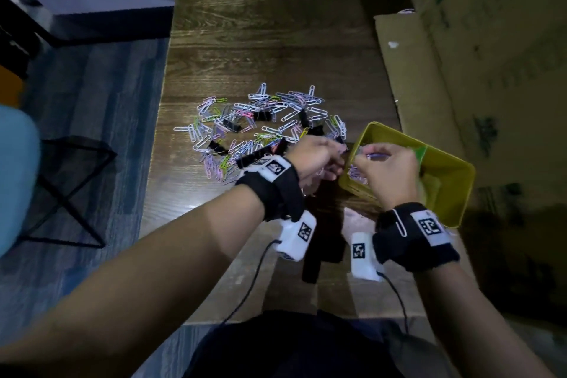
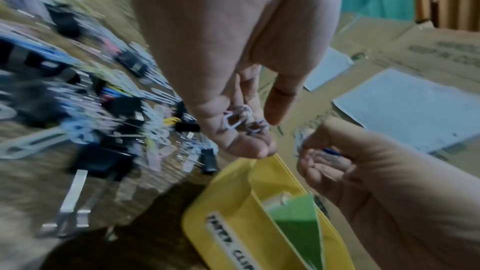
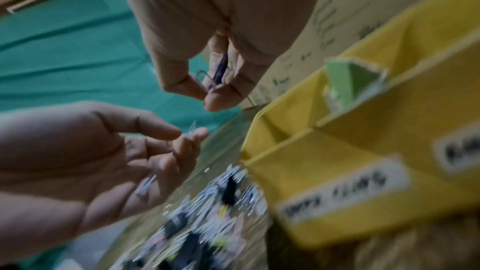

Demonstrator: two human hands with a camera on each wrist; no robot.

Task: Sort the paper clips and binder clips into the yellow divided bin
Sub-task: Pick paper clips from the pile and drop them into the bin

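Note:
A heap of pastel paper clips (image 1: 260, 123) mixed with black binder clips (image 1: 262, 115) lies mid-table. The yellow divided bin (image 1: 454, 193) stands to its right, with a green divider (image 1: 418, 153) and paper labels (image 3: 345, 192) on its wall. My left hand (image 1: 325, 159) hovers at the bin's near-left corner, and several paper clips (image 2: 241, 120) rest in its cupped fingers (image 2: 233, 143). My right hand (image 1: 383, 163) is over the bin's left compartment and pinches a few paper clips (image 3: 218, 77), one of them blue, between thumb and fingers. Both wrist views are blurred.
Large cardboard boxes (image 1: 460, 70) wall off the table's right side behind the bin. A black strap (image 1: 319, 242) lies on the table near me. The table's left edge (image 1: 156, 132) drops to the floor, where a black wire stool (image 1: 70, 190) stands.

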